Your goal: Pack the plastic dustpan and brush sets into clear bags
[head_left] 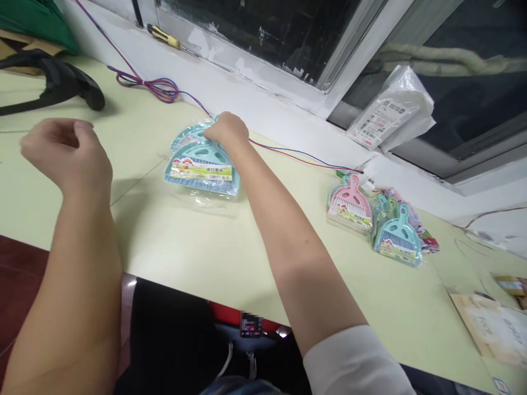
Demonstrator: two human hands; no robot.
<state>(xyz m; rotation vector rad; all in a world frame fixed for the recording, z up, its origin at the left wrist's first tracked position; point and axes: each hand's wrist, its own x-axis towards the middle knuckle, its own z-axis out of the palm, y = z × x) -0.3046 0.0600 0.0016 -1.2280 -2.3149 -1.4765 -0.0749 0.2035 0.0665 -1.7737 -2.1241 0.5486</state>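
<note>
My right hand is closed around the handle of a light-blue mini dustpan and brush set, wrapped in clear plastic with a yellow-green label. Behind it another blue dustpan set shows at its left edge, overlapped by the front one. Raised over the left part of the table, my left hand has its fingers curled in to the thumb, with nothing visible in them. Farther right lie a pink dustpan set and a blue dustpan set, also bagged, with green ones partly hidden between them.
Along the wall side of the pale table runs a coiled red-and-blue wire. A yellow screwdriver and a plastic mailing bag rest on the sill. A black curved object sits far left, a paper packet far right.
</note>
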